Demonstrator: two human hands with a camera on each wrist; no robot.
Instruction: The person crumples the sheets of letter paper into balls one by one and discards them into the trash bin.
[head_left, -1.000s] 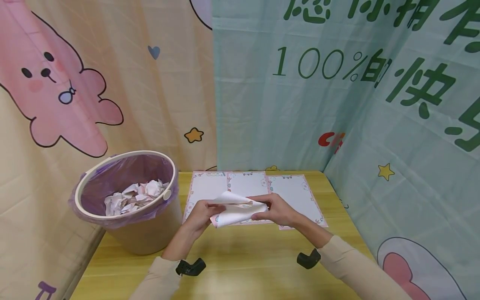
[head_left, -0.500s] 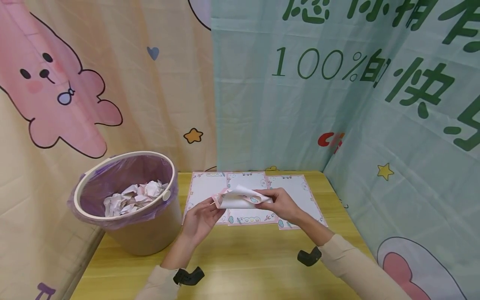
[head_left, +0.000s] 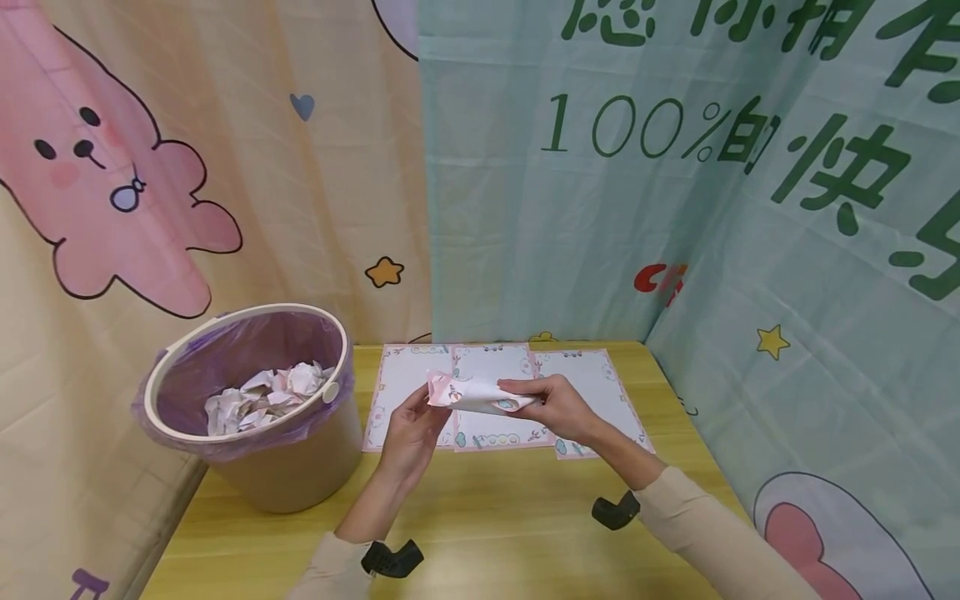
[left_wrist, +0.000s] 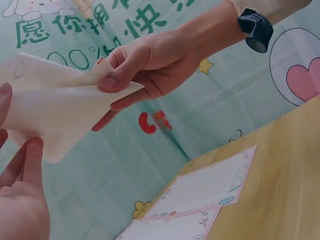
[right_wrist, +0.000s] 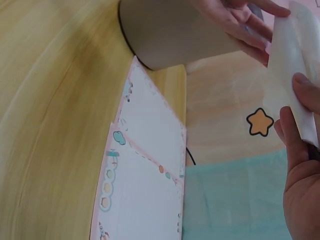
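A folded sheet of white paper with a pink printed border is held in the air between both hands. My left hand pinches its left end between thumb and fingertips. At the other end my right hand grips the folded layers, thumb on one face and fingers on the other. In the left wrist view the paper shows a loose fold, and the right hand pinches its pointed corner. The right wrist view has the paper edge-on between the two hands.
Three bordered white sheets lie side by side on the wooden table, behind the hands. To the left stands a beige bin with a purple liner and crumpled paper in it. Printed curtains enclose the table's back and sides.
The paper has been folded over into a narrower, flatter bundle and raised slightly. My left hand has shifted from the near edge to the left end; the right hand keeps its grip.
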